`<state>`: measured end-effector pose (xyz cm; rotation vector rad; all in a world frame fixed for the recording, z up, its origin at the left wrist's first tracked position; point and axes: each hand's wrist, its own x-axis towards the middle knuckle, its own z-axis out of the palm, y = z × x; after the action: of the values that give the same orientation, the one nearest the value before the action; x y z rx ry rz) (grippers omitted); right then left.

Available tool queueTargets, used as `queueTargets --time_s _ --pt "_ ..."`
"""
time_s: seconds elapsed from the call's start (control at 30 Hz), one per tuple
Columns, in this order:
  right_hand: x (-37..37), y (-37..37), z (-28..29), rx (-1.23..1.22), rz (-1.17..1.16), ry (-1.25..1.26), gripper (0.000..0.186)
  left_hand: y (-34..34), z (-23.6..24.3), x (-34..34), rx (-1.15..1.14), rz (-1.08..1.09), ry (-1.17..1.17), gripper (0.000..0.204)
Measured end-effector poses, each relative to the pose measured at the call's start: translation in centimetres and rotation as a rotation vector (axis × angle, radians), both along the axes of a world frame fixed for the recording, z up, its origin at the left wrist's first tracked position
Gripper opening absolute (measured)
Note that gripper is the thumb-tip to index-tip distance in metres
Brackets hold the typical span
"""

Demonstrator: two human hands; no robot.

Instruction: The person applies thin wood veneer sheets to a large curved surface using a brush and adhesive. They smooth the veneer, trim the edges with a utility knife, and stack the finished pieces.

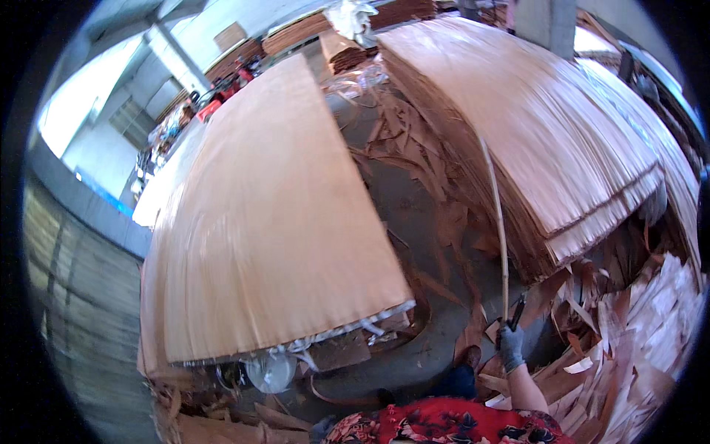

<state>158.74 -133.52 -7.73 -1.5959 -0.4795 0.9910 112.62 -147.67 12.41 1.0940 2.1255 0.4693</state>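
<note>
I log one hand in view, my right hand (511,346), gloved in grey, low and right of centre, closed around the near end of a strip (500,222) and a dark tool (517,312) held alongside it; my left hand is out of view. The strip is thin, pale and narrow, a sliver of veneer rising from the fist toward the far side, bowing slightly left, its upper end lying against the edge of the right stack (532,126). That stack is a tall pile of reddish veneer sheets, its layered near edge stepped and slightly ragged, sloping away to the far right. The left stack (274,214) is a broad pile with a smooth top sheet, its near edge overhanging clear plastic wrap (370,325). Between the two runs a strip of grey floor (414,222), the only open lane, narrowing toward the far end and littered with offcuts (421,155). To the near right, a heap of pale scraps (636,333) crowds the hand closely. A red flowered sleeve (451,425) fills the near edge. A wall (81,296) closes the left.
</note>
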Motion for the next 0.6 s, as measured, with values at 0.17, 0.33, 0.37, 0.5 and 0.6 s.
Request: queueTargets --time_s 0.17,0.33,0.37,0.5,0.6 --pt "-14.0 -0.3 13.4 -0.144 0.313 0.514 0.023 -2.4 -2.8 -9.0 0.131 0.079 0.028 0.020" --pt "-26.3 0.6 18.4 -0.209 0.572 0.698 0.020 -2.1 -5.5 -17.2 0.538 0.181 0.132 0.020" --pt "-27.6 1.3 18.3 -0.231 0.616 0.714 0.019 -1.2 -4.9 -18.1 0.688 0.202 0.155 0.021" --pt "-33.4 3.6 20.5 -0.342 0.831 0.986 0.021 -3.1 -3.6 -24.2 0.664 0.318 0.064 0.021" --pt "-36.6 5.5 17.2 -0.347 0.877 0.958 0.023 -5.0 -2.5 -26.3 0.728 0.580 0.099 0.023"
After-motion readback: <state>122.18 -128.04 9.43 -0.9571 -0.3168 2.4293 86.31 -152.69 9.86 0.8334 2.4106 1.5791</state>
